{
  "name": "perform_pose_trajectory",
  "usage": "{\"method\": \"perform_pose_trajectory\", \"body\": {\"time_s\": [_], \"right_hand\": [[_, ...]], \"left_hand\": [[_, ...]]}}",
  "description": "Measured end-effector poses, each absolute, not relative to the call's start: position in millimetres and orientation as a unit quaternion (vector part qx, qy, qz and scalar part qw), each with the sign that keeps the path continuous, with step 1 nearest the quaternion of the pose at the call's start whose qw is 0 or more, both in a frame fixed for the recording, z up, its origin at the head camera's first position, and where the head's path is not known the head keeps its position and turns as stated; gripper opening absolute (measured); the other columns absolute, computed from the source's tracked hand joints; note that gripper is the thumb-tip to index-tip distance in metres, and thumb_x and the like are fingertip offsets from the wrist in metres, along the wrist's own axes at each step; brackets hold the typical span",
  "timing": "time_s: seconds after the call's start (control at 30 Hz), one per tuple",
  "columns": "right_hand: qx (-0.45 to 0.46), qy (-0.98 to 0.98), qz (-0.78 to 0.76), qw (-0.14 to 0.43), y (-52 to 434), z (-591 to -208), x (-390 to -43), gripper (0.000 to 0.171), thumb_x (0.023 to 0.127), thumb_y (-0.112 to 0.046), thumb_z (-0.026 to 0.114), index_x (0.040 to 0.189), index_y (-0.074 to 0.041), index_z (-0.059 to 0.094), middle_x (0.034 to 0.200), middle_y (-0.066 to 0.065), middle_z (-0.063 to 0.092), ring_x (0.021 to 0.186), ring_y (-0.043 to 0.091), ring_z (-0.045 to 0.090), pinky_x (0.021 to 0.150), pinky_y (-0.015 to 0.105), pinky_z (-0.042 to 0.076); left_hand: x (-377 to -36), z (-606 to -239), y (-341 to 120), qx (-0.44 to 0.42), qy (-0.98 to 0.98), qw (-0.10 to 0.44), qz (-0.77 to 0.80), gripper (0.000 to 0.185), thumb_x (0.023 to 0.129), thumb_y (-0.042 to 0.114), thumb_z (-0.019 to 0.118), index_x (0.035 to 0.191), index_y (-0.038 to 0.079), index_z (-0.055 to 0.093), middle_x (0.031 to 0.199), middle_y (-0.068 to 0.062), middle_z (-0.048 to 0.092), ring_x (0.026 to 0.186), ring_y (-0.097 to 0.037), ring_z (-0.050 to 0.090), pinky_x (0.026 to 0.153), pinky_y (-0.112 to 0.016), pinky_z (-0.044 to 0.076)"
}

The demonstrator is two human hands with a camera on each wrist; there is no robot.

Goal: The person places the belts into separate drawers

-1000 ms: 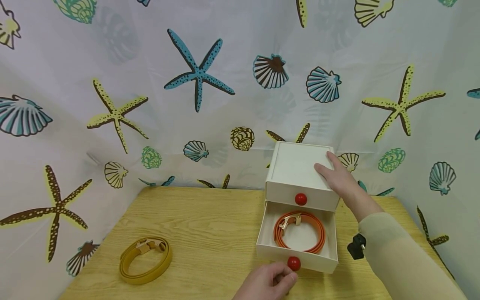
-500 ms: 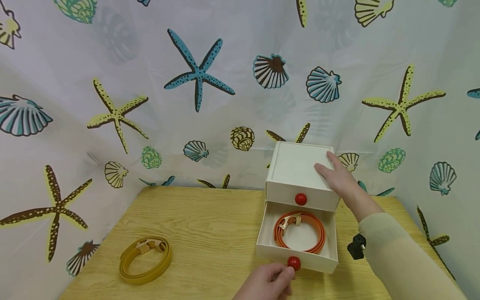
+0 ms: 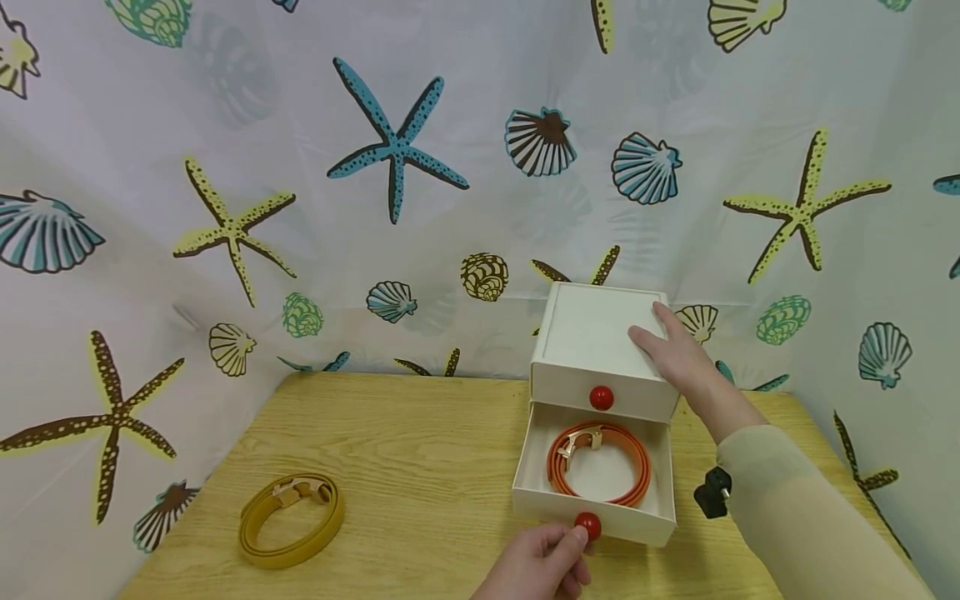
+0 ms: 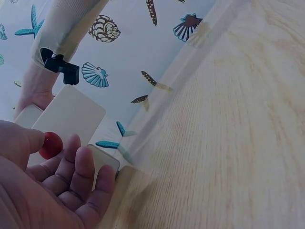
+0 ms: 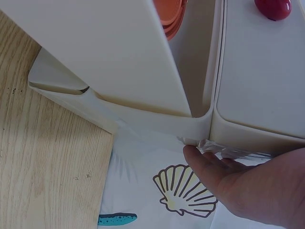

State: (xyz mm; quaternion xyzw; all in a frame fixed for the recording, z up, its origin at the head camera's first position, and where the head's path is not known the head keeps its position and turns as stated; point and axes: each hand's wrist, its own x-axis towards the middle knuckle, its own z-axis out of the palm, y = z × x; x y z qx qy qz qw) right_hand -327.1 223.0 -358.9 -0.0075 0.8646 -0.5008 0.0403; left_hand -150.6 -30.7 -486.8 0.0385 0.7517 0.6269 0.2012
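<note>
A white drawer box (image 3: 603,325) stands toward the right, with one drawer (image 3: 536,454) pulled out below a shut upper one. Inside it lies a coiled orange belt (image 3: 639,467) with a gold buckle. My left hand (image 3: 534,562) is at the front, thumb and index finger pinching the red knob (image 4: 50,145) of that drawer; the other fingers curve below it. My right hand (image 3: 678,354) rests on the box's right side, thumb over the top; its fingers (image 5: 205,167) lie along the side wall in the right wrist view.
A coiled mustard-yellow belt (image 3: 322,529) lies on the wooden table (image 3: 405,467) at the left. The upper drawer carries its own red knob (image 3: 602,397). Behind and beside the table hangs a white curtain (image 3: 465,208) printed with starfish and shells.
My left thumb and index finger have moved slightly right and up onto the lower red knob. The drawer, both belts and my right hand have stayed in place.
</note>
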Motion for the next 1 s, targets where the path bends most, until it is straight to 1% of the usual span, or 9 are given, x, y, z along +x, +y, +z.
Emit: {"method": "perform_pose_trajectory", "body": {"time_s": [0.17, 0.33, 0.47, 0.83, 1.0], "right_hand": [[-0.007, 0.865, -0.501, 0.039, 222.4, -359.1, -327.1, 0.086, 0.116, -0.052, 0.048, 0.179, -0.023, -0.004, 0.184, 0.019, -0.006, 0.167, 0.049, -0.002, 0.127, 0.077, 0.008], [-0.007, 0.865, -0.501, 0.04, 221.9, -357.0, -325.2, 0.086, 0.116, -0.052, 0.048, 0.179, -0.023, -0.003, 0.184, 0.019, -0.005, 0.167, 0.049, -0.002, 0.127, 0.076, 0.008], [-0.007, 0.863, -0.503, 0.039, 221.8, -355.6, -324.0, 0.086, 0.116, -0.051, 0.048, 0.179, -0.023, -0.003, 0.184, 0.019, -0.005, 0.167, 0.048, -0.001, 0.128, 0.075, 0.008], [-0.004, 0.864, -0.501, 0.043, 222.2, -357.1, -325.8, 0.086, 0.116, -0.052, 0.048, 0.179, -0.024, -0.003, 0.184, 0.019, -0.005, 0.167, 0.049, -0.001, 0.126, 0.077, 0.008], [-0.001, 0.864, -0.503, 0.04, 221.9, -358.5, -328.0, 0.086, 0.116, -0.051, 0.05, 0.179, -0.022, -0.002, 0.184, 0.02, -0.004, 0.167, 0.048, -0.001, 0.128, 0.074, 0.009]], "left_hand": [[-150.3, -487.3, -29.3, 0.04, 0.753, 0.198, 0.627, 0.046, 0.112, 0.044, 0.064, 0.095, 0.003, 0.075, 0.077, 0.001, 0.07, 0.072, -0.014, 0.066, 0.067, -0.03, 0.055], [-151.4, -488.7, -28.5, 0.042, 0.747, 0.196, 0.634, 0.047, 0.113, 0.042, 0.065, 0.095, 0.0, 0.075, 0.077, 0.001, 0.071, 0.072, -0.014, 0.066, 0.068, -0.03, 0.054], [-152.9, -488.9, -27.9, 0.039, 0.742, 0.202, 0.639, 0.046, 0.113, 0.042, 0.065, 0.097, 0.001, 0.075, 0.08, 0.001, 0.072, 0.073, -0.014, 0.067, 0.069, -0.03, 0.055], [-151.8, -487.8, -22.3, 0.029, 0.727, 0.19, 0.659, 0.037, 0.114, 0.033, 0.064, 0.098, 0.001, 0.075, 0.081, 0.001, 0.072, 0.071, -0.015, 0.066, 0.07, -0.03, 0.056], [-152.6, -487.7, -21.3, 0.027, 0.727, 0.187, 0.661, 0.036, 0.115, 0.032, 0.063, 0.1, 0.001, 0.076, 0.08, 0.001, 0.071, 0.071, -0.015, 0.065, 0.071, -0.031, 0.056]]}}
